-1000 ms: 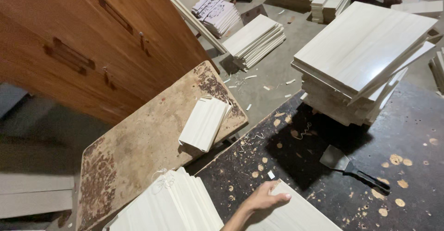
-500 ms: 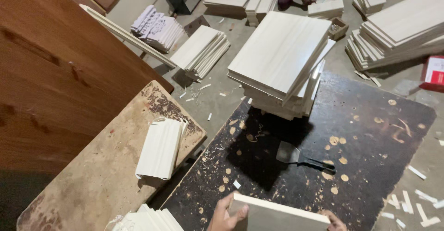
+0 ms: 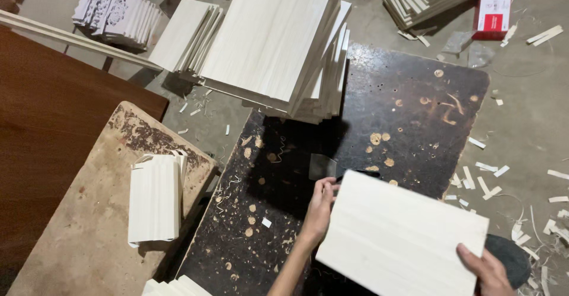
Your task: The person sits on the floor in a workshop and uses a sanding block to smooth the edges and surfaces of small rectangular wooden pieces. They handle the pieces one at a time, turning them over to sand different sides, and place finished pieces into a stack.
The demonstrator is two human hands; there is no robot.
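Here, a pale wooden panel is gripped at two of its edges: the left hand is closed on the left edge, fingers curled over the top face, while the right hand is clamped on the lower right corner, thumb laid on the face. The panel is held roughly flat and slightly skewed over the near end of the dark bench, probably because a wide, thin board is steadied best from opposite sides. Its face is seen to be clean, light and straight-grained, rectangular, with faint lengthwise lines and no stain. Just beyond its far left corner a flat metal scraper blade is laid on the bench, near the left fingers but apart from them. Farther out, a tall stack of similar panels is piled on the far end of the bench, overhanging its edge, so that stock is kept within reach. The dark surface is spotted with pale dried blobs and shavings. To the left, a small bundle of white moulded strips is rested on a worn brown board. More stacks and a red box are seen on the floor beyond.
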